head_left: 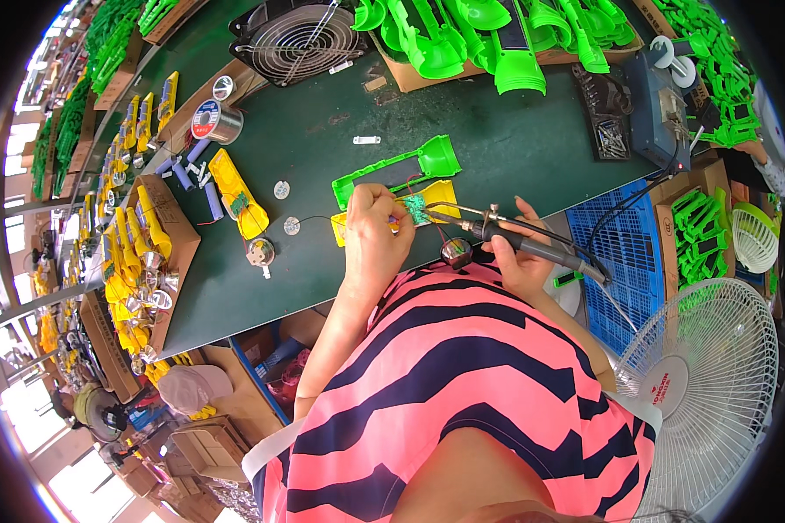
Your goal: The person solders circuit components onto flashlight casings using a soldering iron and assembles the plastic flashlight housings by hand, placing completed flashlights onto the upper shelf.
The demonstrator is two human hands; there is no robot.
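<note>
My right hand (522,260) grips a soldering iron (545,253) with a dark handle, its tip pointing left at a small green circuit board (416,207). Closed beside the board, my left hand (377,234) pinches something its fingers hide. A thin dark wire runs from a small round metal disc (292,226) toward that hand. The board lies over a yellow plastic casing (445,197), partly covered by my left hand. Just beyond is a green casing half (440,159). A round, shiny dark part (456,252) sits close to my body, below the board.
Left on the green bench (314,270) are another yellow casing (235,196), blue cylindrical cells (214,200), a solder spool (222,124) and a carton of yellow parts (179,222). A black fan (298,44) and green casings (519,65) stand behind; a soldering station (658,105) is right.
</note>
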